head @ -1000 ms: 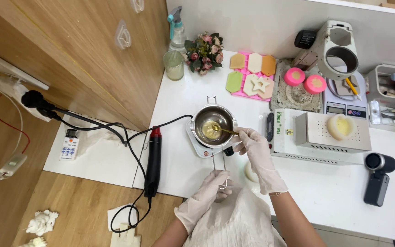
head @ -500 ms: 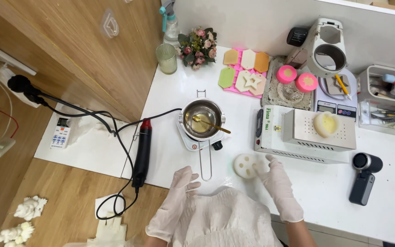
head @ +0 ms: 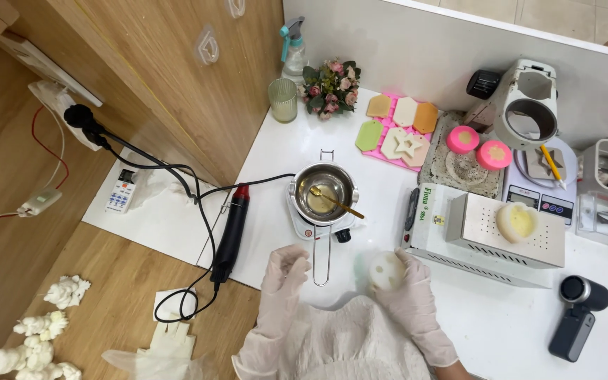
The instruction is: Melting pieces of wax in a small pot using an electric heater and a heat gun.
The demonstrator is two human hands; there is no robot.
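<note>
We are gripping the mould (head: 387, 271) in our right hand (head: 409, 295); our left hand (head: 284, 271), released, is hovering beside the pot (head: 326, 192) handle, risking a knock and spill.

Glossy metal pot (head: 326, 188), matt white mould (head: 386, 271), thin rubbery gloves (head: 411, 299), smooth white table (head: 501, 317).

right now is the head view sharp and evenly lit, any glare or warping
Head view: bright, even light with soft, short shadows; the metal pot shows mild glare on its rim; the right hand around the white mould looks slightly soft; straight table edges bow a little, a wide-lens effect.
</note>
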